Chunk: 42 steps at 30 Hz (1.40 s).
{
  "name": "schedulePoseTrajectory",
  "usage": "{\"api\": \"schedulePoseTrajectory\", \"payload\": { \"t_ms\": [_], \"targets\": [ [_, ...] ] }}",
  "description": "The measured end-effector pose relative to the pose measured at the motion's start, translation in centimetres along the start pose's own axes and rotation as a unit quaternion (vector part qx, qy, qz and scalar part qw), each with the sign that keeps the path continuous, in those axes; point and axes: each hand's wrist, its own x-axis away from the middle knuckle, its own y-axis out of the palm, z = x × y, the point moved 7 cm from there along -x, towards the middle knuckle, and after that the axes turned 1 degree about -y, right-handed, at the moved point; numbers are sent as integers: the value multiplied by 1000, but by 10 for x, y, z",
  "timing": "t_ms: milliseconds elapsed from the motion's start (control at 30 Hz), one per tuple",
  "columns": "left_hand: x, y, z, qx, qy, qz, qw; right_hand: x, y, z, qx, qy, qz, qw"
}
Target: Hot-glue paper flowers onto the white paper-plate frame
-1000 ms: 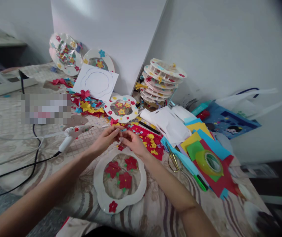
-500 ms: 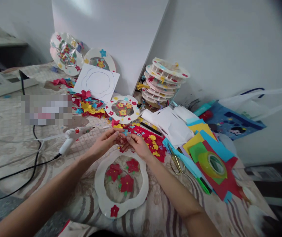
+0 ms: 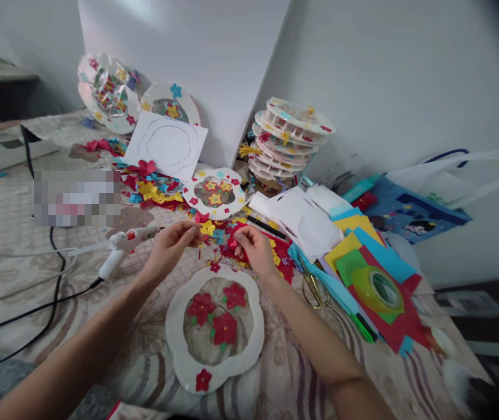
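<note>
My left hand (image 3: pixel 177 242) hovers just left of the paper flower pile, its thumb and fingers pinched together; what they hold, if anything, is too small to make out. On the other side, my right hand (image 3: pixel 253 248) is also closed, thumb against fingertips, over red paper, and its contents are unclear. Between the hands lie a yellow paper flower (image 3: pixel 207 227) and a blue paper flower (image 3: pixel 218 236). Nearer me is a white scalloped frame (image 3: pixel 175 350) with red flowers (image 3: pixel 224 328) and green bits on its see-through middle. Single red flowers sit on its top and bottom rim.
A white glue gun (image 3: pixel 116 256) with a black cord lies left. Gold-handled scissors (image 3: pixel 316 290), a yellow tape roll (image 3: pixel 378 291) and coloured paper (image 3: pixel 407 324) are at right. Behind stand a smaller decorated frame (image 3: pixel 194 201), a drawn sheet (image 3: pixel 168 143) and stacked lanterns (image 3: pixel 284 143).
My hands were together above the frame with a blue piece at their fingertips; they have moved apart. The blue flower now shows between them. The view has shifted slightly.
</note>
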Motion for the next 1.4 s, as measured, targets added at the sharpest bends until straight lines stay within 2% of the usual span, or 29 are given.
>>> {"api": "schedulePoseTrajectory", "payload": {
  "t_ms": [133, 333, 467, 633, 733, 933, 1000, 1100, 1200, 1300, 1400],
  "targets": [
    [1, 1, 2, -115, 40, -11, 993, -5, -18, -18, 0, -46, 37, 998],
    [9, 15, 2, -229, 65, -52, 970, -9, -34, -27, -1, -64, 65, 996],
    [16, 25, 5, -295, 84, -85, 948, -7, -20, -29, 73, -89, 34, 993],
    [18, 29, 3, -350, 106, -101, 925, -7, 14, -25, 250, -149, -92, 952],
    [17, 28, 2, -369, 111, -99, 917, -8, 19, -21, 286, -144, -116, 940],
    [15, 25, 1, -381, 116, -81, 914, -6, 13, -29, 266, -152, -83, 948],
    [15, 23, 1, -379, 119, -73, 915, -5, 12, -28, 230, -137, -83, 960],
    [16, 21, 2, -371, 126, -62, 918, -6, 12, -19, 131, -77, -97, 984],
    [17, 21, 6, -361, 129, -53, 922, -5, 13, -13, 75, -34, -101, 991],
    [18, 22, 9, -348, 131, -52, 927, 0, 12, -13, 115, -36, -67, 990],
    [21, 28, 12, -333, 147, -76, 928, 8, 17, -17, 194, -63, -37, 978]
  ]
}}
